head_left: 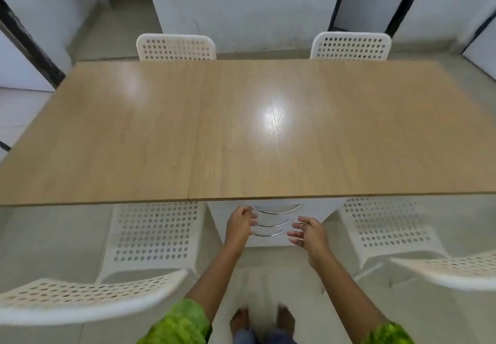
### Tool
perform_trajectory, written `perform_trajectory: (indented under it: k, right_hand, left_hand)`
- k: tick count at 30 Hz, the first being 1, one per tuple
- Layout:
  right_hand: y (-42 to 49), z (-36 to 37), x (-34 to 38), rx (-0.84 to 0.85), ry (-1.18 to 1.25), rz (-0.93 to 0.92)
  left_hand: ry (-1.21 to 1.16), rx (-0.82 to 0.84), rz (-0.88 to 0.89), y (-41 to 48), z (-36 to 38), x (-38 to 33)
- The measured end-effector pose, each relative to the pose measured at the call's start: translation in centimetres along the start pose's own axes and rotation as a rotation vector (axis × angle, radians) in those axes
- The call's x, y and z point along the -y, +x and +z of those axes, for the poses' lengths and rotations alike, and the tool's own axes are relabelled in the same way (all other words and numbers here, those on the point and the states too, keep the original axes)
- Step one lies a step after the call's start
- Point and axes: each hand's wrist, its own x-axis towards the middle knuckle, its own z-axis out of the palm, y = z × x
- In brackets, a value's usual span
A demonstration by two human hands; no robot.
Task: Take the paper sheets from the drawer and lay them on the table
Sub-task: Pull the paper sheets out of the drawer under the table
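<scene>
A white drawer unit (pixel 311 213) stands under the near edge of the wooden table (pixel 241 129). Its three drawers, each with a curved chrome handle (pixel 276 211), are closed. My left hand (pixel 239 225) is at the left ends of the handles, fingers curled against the middle one; a firm grip is not visible. My right hand (pixel 308 233) hovers in front of the drawers on the right, fingers spread, holding nothing. No paper sheets are visible.
White perforated chairs flank the drawer unit: one to the left (pixel 153 233) and one to the right (pixel 389 228). Two more chairs (pixel 175 47) stand at the table's far side. Bare feet (pixel 263 319) are on the tiled floor.
</scene>
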Motion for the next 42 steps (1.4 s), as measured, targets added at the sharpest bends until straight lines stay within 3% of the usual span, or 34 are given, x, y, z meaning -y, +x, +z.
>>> perform_trajectory:
  k: [3,5,7,10,13,18,20,23,25,28,30,38,40,42]
  right_hand:
    - [1.9,0.3,0.0,-0.024,-0.531,-0.124]
    - [2.8,0.3,0.1,0.016,-1.070,-0.346]
    - [3.4,0.3,0.0,0.082,-1.457,-0.528]
    - [4.2,0.3,0.4,0.203,-1.733,-0.490]
    - [4.4,0.3,0.0,0.272,-1.860,-0.386]
    - [3.5,0.3,0.0,0.358,-1.883,-0.320]
    - [2.3,-0.1,1.3,0.378,-1.780,-0.343]
    - [1.2,-1.1,4.1,0.093,-1.338,-0.561]
    - [1.5,-1.7,5.3,-0.050,-1.199,-0.600]
    - [2.3,-2.1,5.5,0.065,-1.487,-0.483]
    - [2.2,-2.3,5.4,0.120,-1.578,-0.436]
    - [1.7,-4.0,4.2,0.348,-1.460,-0.114]
    - [1.7,-4.5,3.4,0.402,-1.409,0.026]
    - [1.8,-5.0,2.4,0.409,-1.366,0.107]
  left_hand:
    - [0.388,0.012,0.089,1.9,1.0,0.1]
    - [0.575,0.072,0.090,2.5,1.6,0.0]
    - [0.776,0.170,0.116,2.8,1.7,0.6]
    - [1.195,0.335,0.216,3.6,1.6,1.6]
    - [1.419,0.375,0.236,3.5,1.7,2.1]
    - [1.504,0.384,0.232,2.2,2.2,2.2]
    - [1.385,0.337,0.237,0.9,2.4,0.9]
    - [1.051,-0.016,0.527,-0.5,2.1,-1.8]
    - [1.059,-0.111,0.701,-0.1,1.4,-2.7]
    - [1.395,0.114,0.519,1.1,0.8,-2.4]
    - [1.483,0.246,0.410,1.1,0.5,-2.2]
    - [1.047,0.526,-0.011,-0.2,-0.6,-2.2]
    - [0.986,0.500,-0.023,-0.7,-0.6,-1.3]
    - [0.985,0.346,0.089,-1.1,-0.6,-0.5]
